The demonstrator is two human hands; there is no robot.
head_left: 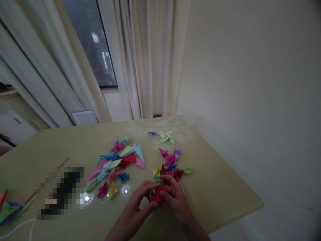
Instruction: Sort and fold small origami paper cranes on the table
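Note:
Near the front of the table, my left hand (140, 204) and my right hand (174, 194) both grip a red folded-paper piece (158, 194). Its exact shape is partly covered by my fingers. The left thumb presses its lower edge, and the right thumb and fingers close on its right side. Just beyond my hands lies a cluster of small folded-paper pieces, among them a yellow one (156, 172), a dark red one (179, 173), a blue one (171, 167) and a green one (188, 170). Some of this cluster is hidden behind my right hand.
Left of my hands spreads a pile of colourful folded papers (107, 169). Farther back lie a pale green pinwheel shape (166, 137) and magenta folded pieces (167, 155). A blurred dark object (66, 189) and thin sticks lie left. The table (220, 194) ends beside a wall at right.

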